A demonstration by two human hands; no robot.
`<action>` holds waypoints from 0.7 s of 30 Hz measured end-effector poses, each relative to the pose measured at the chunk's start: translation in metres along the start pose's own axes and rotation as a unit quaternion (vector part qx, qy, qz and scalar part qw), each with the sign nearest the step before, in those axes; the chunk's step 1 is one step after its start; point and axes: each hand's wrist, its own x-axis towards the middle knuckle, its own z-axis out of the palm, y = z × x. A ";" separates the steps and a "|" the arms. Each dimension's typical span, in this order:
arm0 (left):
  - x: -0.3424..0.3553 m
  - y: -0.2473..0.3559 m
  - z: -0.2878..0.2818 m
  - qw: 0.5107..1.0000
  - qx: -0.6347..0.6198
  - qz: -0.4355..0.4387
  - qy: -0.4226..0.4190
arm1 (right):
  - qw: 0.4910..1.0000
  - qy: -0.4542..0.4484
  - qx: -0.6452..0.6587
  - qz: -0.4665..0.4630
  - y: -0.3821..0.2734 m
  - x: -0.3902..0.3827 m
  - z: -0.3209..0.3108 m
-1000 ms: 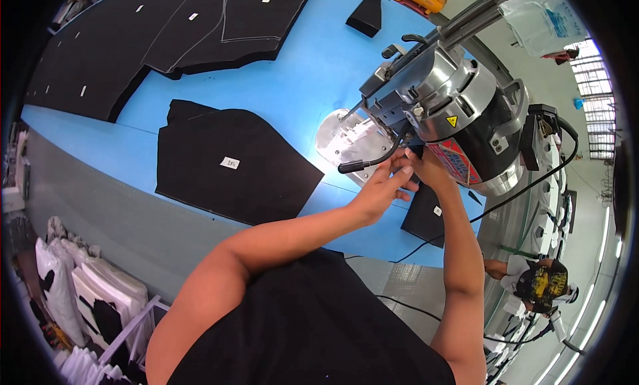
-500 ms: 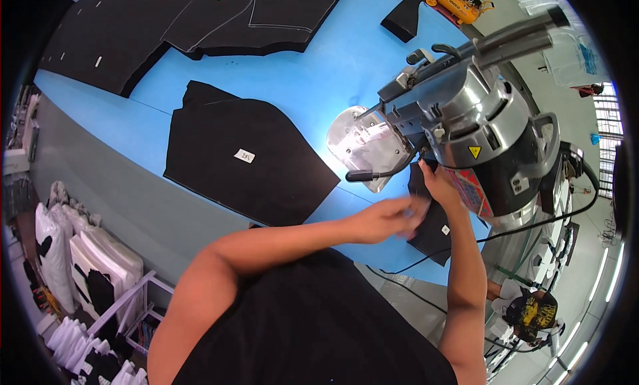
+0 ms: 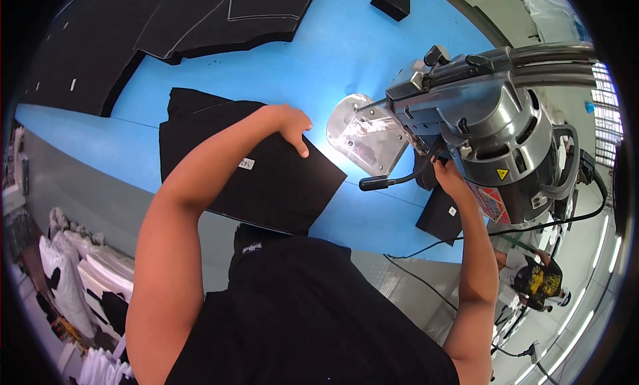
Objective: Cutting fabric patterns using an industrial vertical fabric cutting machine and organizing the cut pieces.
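Note:
A silver and black electric fabric cutting machine (image 3: 496, 138) stands on the blue cutting table, with its metal base plate (image 3: 363, 142) brightly lit. My right hand (image 3: 451, 177) is closed at the dark lower part of the machine's body; its fingertips are partly hidden there. My left hand (image 3: 291, 126), holding nothing, reaches over the far right edge of a stack of cut black fabric (image 3: 266, 185), its thumb apart from the fingers. I cannot tell if it touches the stack. A smaller black fabric piece (image 3: 439, 215) with a white tag lies under and beside my right hand.
A big black fabric stack (image 3: 80, 45) with chalk lines covers the far left of the table (image 3: 319, 58). A small black block of fabric (image 3: 391, 2) lies at the far edge. The machine's cable (image 3: 532, 228) droops past my right arm. A person (image 3: 538, 278) is at the right.
My left hand has swung left and away from beside the right hand to above the black fabric stack. My right hand stays at the machine. The head view has shifted.

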 end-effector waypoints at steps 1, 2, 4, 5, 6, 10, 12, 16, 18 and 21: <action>0.006 0.003 -0.001 1.000 0.000 0.003 -0.004 | 0.999 -0.031 0.042 0.007 -0.008 -0.002 -0.009; 0.011 0.006 0.000 0.998 0.024 -0.004 -0.061 | 0.994 -0.062 0.084 0.014 -0.018 -0.004 -0.017; 0.017 0.011 0.003 0.992 0.052 -0.001 -0.118 | 0.991 0.073 0.085 -0.070 -0.030 -0.016 -0.024; 0.018 0.012 0.007 0.991 0.069 0.001 -0.112 | 0.961 0.208 0.084 -0.161 -0.035 -0.022 -0.026; 0.019 0.017 0.007 0.990 0.088 0.006 -0.107 | 0.963 0.206 0.080 -0.154 -0.032 -0.029 -0.024; 0.019 0.019 0.013 0.989 0.099 0.031 -0.104 | 0.970 0.107 0.205 -0.073 -0.025 -0.057 -0.007; 0.020 0.015 0.022 0.996 0.047 0.076 -0.031 | 0.976 0.030 0.214 0.006 -0.020 -0.071 -0.002; 0.022 0.012 0.030 0.991 0.076 0.062 -0.095 | 0.972 0.024 0.219 0.077 -0.051 -0.086 -0.016; 0.029 0.007 0.020 0.988 0.092 0.069 -0.106 | 0.965 0.011 0.229 0.127 -0.029 -0.101 0.001; 0.043 -0.004 0.015 0.988 0.072 0.059 -0.120 | 0.932 -0.129 0.281 0.192 0.012 -0.104 0.031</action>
